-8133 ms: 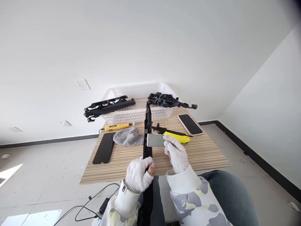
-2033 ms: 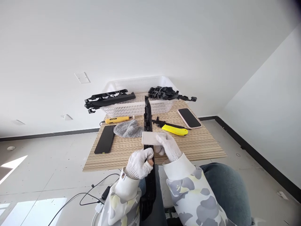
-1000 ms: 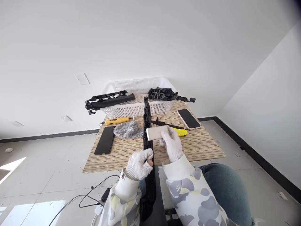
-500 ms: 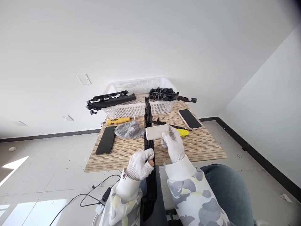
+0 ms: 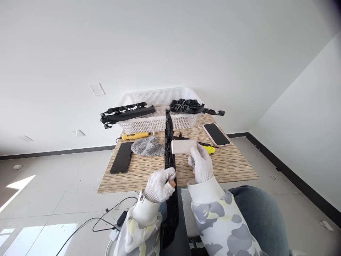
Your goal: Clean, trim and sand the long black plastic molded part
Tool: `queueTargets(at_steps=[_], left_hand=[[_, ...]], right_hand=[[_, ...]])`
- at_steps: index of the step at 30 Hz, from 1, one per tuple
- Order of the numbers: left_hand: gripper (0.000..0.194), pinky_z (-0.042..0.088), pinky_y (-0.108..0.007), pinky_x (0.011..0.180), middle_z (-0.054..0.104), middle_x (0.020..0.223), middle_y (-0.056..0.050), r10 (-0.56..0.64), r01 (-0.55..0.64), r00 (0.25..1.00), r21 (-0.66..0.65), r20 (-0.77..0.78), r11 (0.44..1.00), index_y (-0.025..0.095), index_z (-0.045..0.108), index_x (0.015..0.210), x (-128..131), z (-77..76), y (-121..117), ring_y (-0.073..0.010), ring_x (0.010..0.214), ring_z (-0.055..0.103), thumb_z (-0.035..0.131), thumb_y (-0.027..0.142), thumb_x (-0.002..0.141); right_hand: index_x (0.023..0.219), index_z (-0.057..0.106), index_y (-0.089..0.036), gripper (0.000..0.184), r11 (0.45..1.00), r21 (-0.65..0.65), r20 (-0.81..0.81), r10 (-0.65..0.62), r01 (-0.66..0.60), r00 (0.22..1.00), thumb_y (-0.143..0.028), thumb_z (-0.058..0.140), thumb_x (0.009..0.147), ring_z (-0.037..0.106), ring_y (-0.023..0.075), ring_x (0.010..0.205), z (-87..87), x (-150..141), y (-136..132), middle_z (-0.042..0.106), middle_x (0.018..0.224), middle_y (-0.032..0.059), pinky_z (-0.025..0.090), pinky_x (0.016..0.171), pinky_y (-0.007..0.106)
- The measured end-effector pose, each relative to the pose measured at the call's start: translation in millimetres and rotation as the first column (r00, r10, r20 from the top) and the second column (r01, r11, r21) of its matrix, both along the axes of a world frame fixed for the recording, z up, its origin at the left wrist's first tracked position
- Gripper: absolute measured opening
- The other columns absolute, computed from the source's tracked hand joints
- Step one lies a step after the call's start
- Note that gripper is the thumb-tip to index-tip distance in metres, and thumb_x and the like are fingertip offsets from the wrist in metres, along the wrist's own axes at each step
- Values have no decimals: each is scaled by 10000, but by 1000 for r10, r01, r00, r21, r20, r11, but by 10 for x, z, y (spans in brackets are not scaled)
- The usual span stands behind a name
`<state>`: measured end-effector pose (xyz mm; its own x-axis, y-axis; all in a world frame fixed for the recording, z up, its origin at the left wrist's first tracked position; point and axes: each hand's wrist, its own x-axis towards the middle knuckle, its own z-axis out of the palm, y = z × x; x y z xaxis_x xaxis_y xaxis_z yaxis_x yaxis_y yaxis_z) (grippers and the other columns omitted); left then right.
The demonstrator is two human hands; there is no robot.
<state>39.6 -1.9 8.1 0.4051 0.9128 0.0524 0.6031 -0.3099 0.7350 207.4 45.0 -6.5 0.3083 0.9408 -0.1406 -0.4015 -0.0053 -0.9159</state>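
Observation:
My left hand (image 5: 161,185), in a white knit glove with a bare thumb tip, is closed round a long black plastic trim strip (image 5: 168,138). The strip runs from my lap across the tabletop, its far end at the basket's front wall. In my gloved right hand (image 5: 201,163) I pinch one end of a flat pale rectangular block (image 5: 183,146). The block's other end reaches the strip's right edge; whether they touch I cannot tell. Beneath and behind the block lies a yellow-handled utility knife (image 5: 210,149), partly hidden.
A white plastic basket (image 5: 144,125) stands at the back, with black plastic parts (image 5: 128,113) and a tied bundle of more (image 5: 188,106) across it. On the table (image 5: 229,170) lie a yellow pen-shaped tool (image 5: 135,136), a grey cloth (image 5: 148,146), a black phone (image 5: 121,158) and a pink-cased phone (image 5: 216,134).
The block showed a grey-green face at first and now shows a pale one. In the last seconds it has shifted away from me and right, off the strip's top. My left hand keeps its grip.

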Motion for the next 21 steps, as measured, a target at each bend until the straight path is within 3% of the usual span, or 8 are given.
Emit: queueTargets(at_steps=[2,4,6,9,13,16,20,21], left_hand=[[246,237,-306,606,370,616,37,-8,8,1000,-4,6,1000,239,289,674,-2,-4,0,-146,585,325,426,419,768],[250,236,-307,606,375,618,36,-11,11,1000,-6,9,1000,240,293,676,-6,-9,0,-147,585,329,424,430,773],[260,235,-307,607,376,615,36,-7,7,1000,-4,9,1000,240,292,674,-9,-14,2,-147,584,335,424,438,778],[259,235,-307,610,372,612,37,-9,9,1000,0,12,1000,239,286,671,-10,-18,6,-146,583,332,425,431,775],[229,232,-308,610,369,615,38,-5,5,1000,-10,12,1000,240,293,675,-9,-14,7,-147,587,321,424,408,759],[245,232,-309,609,371,613,38,0,0,1000,-10,9,1000,240,285,673,-6,-6,2,-146,587,324,426,418,764],[244,234,-309,605,368,610,38,-2,2,1000,-10,4,1000,240,289,668,2,3,-6,-145,582,320,416,423,767],[242,236,-308,605,367,611,38,1,-1,1000,-8,2,1000,240,288,666,3,4,-7,-145,583,320,418,418,765]], right_hand=[[1198,657,-209,633,999,4,-8,34,-34,999,-525,798,669,461,79,456,4,4,2,571,653,-56,337,402,206],[1190,666,-201,628,975,-10,20,224,-223,974,-501,813,658,468,80,458,11,-1,-7,600,682,-41,321,390,202],[1187,670,-193,632,956,-26,28,294,-294,955,-492,818,650,472,81,466,14,-7,-16,617,704,-30,328,391,203],[1190,658,-190,642,987,-9,6,158,-158,987,-501,811,651,471,84,482,4,-8,-13,594,692,-43,356,415,216],[1143,686,-174,593,977,35,33,210,-212,977,-452,827,639,507,105,541,-19,-12,-3,642,737,-10,403,462,249],[1150,685,-182,572,996,72,16,46,-47,999,-458,802,662,493,110,557,-10,-15,-8,622,687,-31,426,501,262],[1107,700,-178,548,979,37,49,198,-200,979,-425,819,633,493,113,549,25,-4,-18,646,691,-20,407,484,257],[1077,698,-179,533,982,26,35,187,-188,982,-429,824,623,488,109,539,28,1,-18,639,675,-25,398,475,251]])
